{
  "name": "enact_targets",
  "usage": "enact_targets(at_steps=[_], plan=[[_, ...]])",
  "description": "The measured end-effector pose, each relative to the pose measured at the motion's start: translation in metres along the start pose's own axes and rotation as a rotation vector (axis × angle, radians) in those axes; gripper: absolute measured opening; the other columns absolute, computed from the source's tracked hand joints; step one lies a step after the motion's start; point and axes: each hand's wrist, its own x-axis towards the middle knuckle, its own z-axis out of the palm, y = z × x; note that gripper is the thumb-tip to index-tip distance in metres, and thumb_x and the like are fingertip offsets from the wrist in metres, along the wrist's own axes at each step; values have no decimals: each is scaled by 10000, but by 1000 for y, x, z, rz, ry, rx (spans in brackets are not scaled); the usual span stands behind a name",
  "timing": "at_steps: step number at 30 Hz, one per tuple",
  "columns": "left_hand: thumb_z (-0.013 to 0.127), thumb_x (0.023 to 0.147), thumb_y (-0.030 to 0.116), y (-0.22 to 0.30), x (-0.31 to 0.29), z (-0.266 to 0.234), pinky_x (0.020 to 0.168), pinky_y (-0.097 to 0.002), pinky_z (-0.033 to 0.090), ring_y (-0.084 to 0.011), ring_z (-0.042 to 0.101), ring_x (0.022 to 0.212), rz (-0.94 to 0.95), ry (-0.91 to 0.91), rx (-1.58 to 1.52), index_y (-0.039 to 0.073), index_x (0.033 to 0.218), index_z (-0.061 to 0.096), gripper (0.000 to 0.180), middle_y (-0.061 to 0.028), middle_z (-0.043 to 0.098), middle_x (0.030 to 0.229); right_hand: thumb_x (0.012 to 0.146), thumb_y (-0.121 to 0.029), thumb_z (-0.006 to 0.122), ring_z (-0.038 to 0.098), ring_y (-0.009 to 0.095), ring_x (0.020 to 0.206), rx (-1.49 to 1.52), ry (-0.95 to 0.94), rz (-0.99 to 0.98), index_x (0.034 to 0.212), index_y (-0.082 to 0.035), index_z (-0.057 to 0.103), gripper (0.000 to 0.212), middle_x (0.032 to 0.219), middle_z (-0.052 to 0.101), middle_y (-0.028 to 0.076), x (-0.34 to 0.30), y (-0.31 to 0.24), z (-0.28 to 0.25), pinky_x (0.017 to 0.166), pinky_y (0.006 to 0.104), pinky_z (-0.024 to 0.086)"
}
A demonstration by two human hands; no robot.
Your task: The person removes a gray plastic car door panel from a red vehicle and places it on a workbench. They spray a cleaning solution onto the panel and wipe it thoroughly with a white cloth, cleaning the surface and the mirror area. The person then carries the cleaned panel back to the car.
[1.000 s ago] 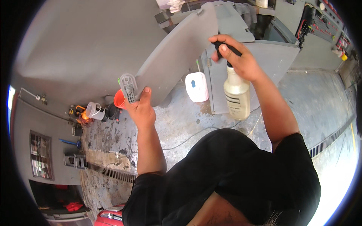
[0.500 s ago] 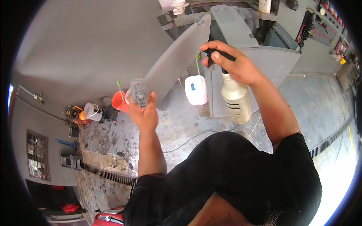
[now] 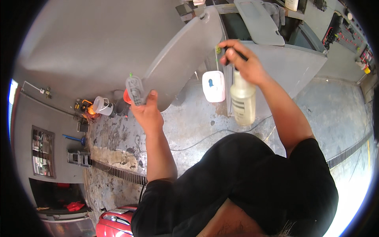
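My left hand (image 3: 148, 114) is closed on the grey plastic mounting bracket (image 3: 135, 90) at the near end of what looks like a car sun visor (image 3: 187, 51). The visor's broad grey face rises away to the upper right, with a small notch near its far end. To its right, my right hand (image 3: 252, 67) is wrapped round the black trigger head of a spray bottle (image 3: 242, 100). The cream-coloured bottle hangs upright and is slightly blurred. A second grey visor (image 3: 260, 23) lies on the bench beyond my right hand.
A grey bench (image 3: 284, 75) stands ahead, with a grey cloth (image 3: 274, 12) and another bottle (image 3: 291, 4) on it. A white container (image 3: 213, 87) sits before it. Buckets, including a clear one (image 3: 103, 106), line the left wall. A cable (image 3: 197, 145) crosses the worn floor; a red machine (image 3: 112, 225) is close by.
The visor in my left hand has turned, showing more of its broad face. My left hand has shifted slightly left. The spray bottle has swung a little left, and the view has shifted.
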Motion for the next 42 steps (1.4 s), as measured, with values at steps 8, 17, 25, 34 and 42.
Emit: enact_targets(at_steps=[8,17,25,34,42], plan=[[641,924,-22,4,-5,-3,971,-373,530,-215,654,1102,-215,44,-371,-4,1378,530,468,-116,665,1230,1078,-311,578,639,135,987,-5,-139,-78,1347,-164,632,311,1065,702,19,-24,7,28,906,315,515],[700,913,36,-10,-13,6,946,-379,533,-214,667,1052,-229,73,-285,-20,1343,586,448,-109,693,1172,1050,-237,599,680,206,1062,-257,-340,116,1327,-108,630,307,1144,698,84,-33,-31,62,972,345,510],[658,915,-15,-26,-17,-27,1083,-353,440,-203,613,1220,-237,-30,-255,-56,1469,495,579,-137,641,1344,1038,-356,601,673,252,1022,-322,-148,139,1319,-188,623,329,1068,723,86,-34,-18,21,928,379,507],[749,892,102,-54,-34,-78,930,-364,525,-200,676,1015,-319,48,-153,-43,1283,619,436,-104,709,1128,1040,-306,612,662,199,1023,-358,-253,100,1313,-137,635,322,1109,702,69,-35,-65,-50,922,360,505],[768,908,166,-52,-57,-90,890,-401,538,-239,656,1047,-442,342,109,-73,1258,559,472,-157,675,1183,1082,-271,552,651,109,1019,-426,402,-323,1353,-61,621,350,1082,742,44,-29,-155,-219,860,279,488]])
